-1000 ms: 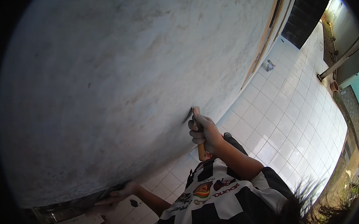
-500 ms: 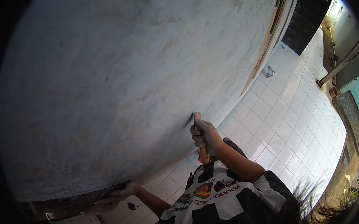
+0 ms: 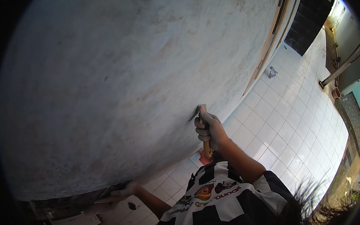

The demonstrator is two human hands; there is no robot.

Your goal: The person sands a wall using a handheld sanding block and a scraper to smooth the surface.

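Observation:
My right hand (image 3: 209, 129) is closed around the handle of a scraper (image 3: 207, 147), which looks wooden. The thumb lies along the tool, pointing at its head. The scraper's head meets the pale, blotchy plastered wall (image 3: 117, 87), where a dark blade or its shadow shows beside it. Low on the left, my left hand (image 3: 125, 192) reaches out by the wall's bottom edge, next to a dark ledge. Its fingers look stretched out, though they are dim and blurred, and I see nothing in them.
White floor tiles (image 3: 286, 119) run along the wall. On them stands a small can (image 3: 272, 73) near a door frame (image 3: 266, 47). Something red (image 3: 205, 158) lies below the scraper. A white-topped piece of furniture (image 3: 76, 224) is at lower left. A post (image 3: 340, 69) rises at right.
My right hand and the scraper have moved up in the view and slightly right along the wall. My left hand has stayed in nearly the same place.

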